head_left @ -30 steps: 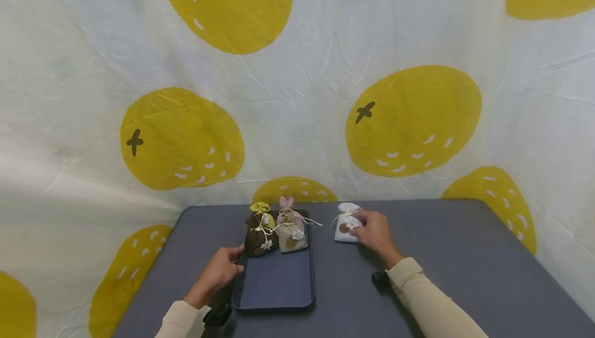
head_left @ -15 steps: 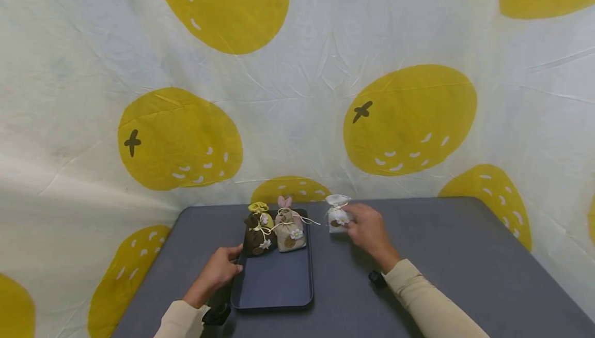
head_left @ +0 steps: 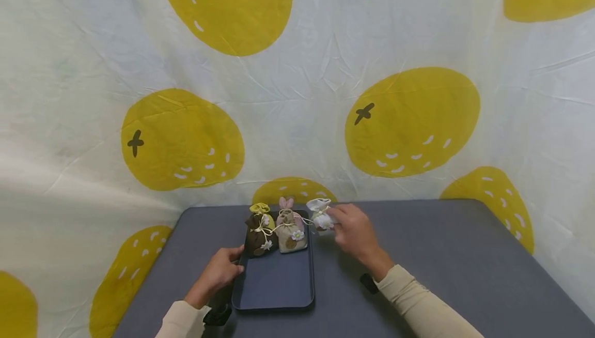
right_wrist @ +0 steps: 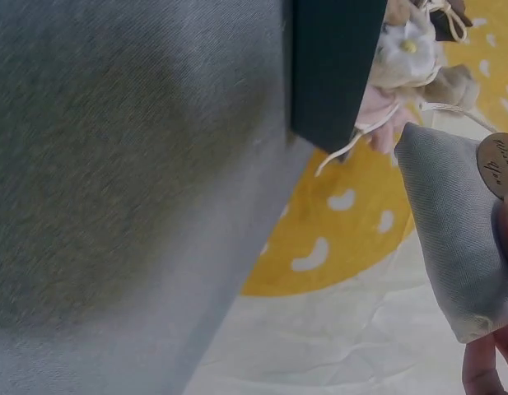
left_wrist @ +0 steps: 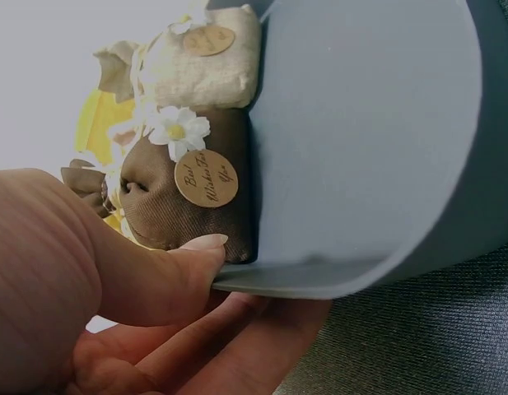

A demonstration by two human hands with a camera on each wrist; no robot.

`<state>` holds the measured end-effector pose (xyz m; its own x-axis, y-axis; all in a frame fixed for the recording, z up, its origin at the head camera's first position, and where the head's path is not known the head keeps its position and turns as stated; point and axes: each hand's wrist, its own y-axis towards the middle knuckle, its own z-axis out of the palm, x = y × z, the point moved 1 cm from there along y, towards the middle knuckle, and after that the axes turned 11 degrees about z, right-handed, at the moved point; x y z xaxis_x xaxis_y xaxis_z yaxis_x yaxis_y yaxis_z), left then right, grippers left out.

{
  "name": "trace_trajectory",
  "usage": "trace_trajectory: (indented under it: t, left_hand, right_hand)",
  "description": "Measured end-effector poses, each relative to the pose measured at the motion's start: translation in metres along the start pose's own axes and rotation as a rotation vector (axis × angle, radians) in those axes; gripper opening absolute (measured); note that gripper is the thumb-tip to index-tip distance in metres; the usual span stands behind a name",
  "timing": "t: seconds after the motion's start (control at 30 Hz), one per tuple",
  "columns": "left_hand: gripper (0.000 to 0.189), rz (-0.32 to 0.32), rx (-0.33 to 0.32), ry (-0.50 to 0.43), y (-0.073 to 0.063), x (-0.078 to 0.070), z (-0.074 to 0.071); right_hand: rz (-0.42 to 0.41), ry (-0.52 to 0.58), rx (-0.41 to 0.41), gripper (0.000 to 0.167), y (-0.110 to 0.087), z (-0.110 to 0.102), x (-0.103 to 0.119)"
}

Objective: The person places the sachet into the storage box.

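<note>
My left hand (head_left: 219,271) pinches the left rim of a dark tray (head_left: 274,289), thumb inside the wall and fingers beneath, as the left wrist view shows. At the tray's far end lie a brown drawstring pouch (left_wrist: 196,197) and a beige one (head_left: 292,240), each with a white flower and round tag. Behind them are a yellow pouch (head_left: 260,207) and a pink one (head_left: 286,203), mostly hidden. My right hand (head_left: 355,232) grips a white drawstring pouch (right_wrist: 451,230), held in the air just beyond the tray's right rim.
The tray stands on a dark grey table (head_left: 446,255). A pale curtain (head_left: 297,136) with yellow fruit prints hangs behind the far edge. A thin cord (right_wrist: 356,140) from the pink pouch trails over the tray's right rim.
My right hand has lifted the white pouch off the table and carried it left, near the tray's far right corner. The left hand and tray have stayed in place.
</note>
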<state>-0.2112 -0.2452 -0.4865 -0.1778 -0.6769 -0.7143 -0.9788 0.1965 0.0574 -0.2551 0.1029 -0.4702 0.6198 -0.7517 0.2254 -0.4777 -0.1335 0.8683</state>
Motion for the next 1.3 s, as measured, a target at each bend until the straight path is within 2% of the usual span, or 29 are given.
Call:
trace_trajectory:
  t: [0.33,0.57,0.77,1.3]
  left_hand:
    - [0.063,-0.013,-0.003,0.01,-0.001,0.002,0.0]
    - [0.063,-0.008,0.017,0.006,0.004,-0.001,0.001]
    - [0.063,0.002,0.002,-0.01,0.003,0.0,0.002]
    - [0.064,0.005,-0.015,-0.034,0.002,0.005,0.003]
  right_hand:
    - [-0.065,0.045,0.003,0.039,0.006,0.007,0.022]
    - [-0.091,0.079,0.001,0.041,0.009,0.012,0.035]
    - [-0.099,0.106,0.047,0.038,0.012,0.016,0.052]
    - [0.041,0.285,0.045,0.038,0.009,0.036,0.093]
